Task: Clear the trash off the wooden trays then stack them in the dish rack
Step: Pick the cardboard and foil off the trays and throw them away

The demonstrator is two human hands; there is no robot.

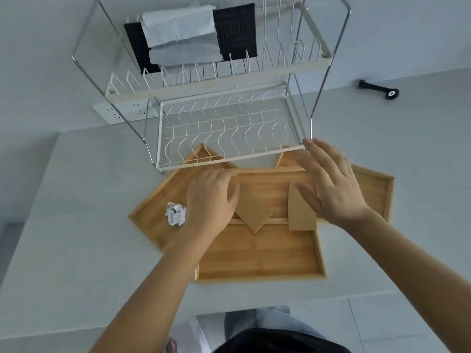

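Several wooden trays lie overlapped on the white table in front of the dish rack (pixel 163 138). A small middle tray (pixel 267 192) sits on top, carrying two brown cardboard scraps (pixel 252 212) (pixel 300 217). My left hand (pixel 211 200) grips this tray's left end, fingers curled over its far rim. My right hand (pixel 331 184) is over the tray's right end with fingers spread, holding nothing. The tilted left tray (pixel 158 200) holds a crumpled foil ball (pixel 175 214). A larger front tray (pixel 260 253) and a right tray (pixel 374 189) lie underneath.
The rack's white wire lower tier (pixel 229 128) overhangs the trays' far corners. Its upper tier holds black mats (pixel 237 29) and folded grey cloths (pixel 181 34). A white power strip (pixel 122 110) lies behind the rack. A black handle-like object (pixel 379 89) lies far right.
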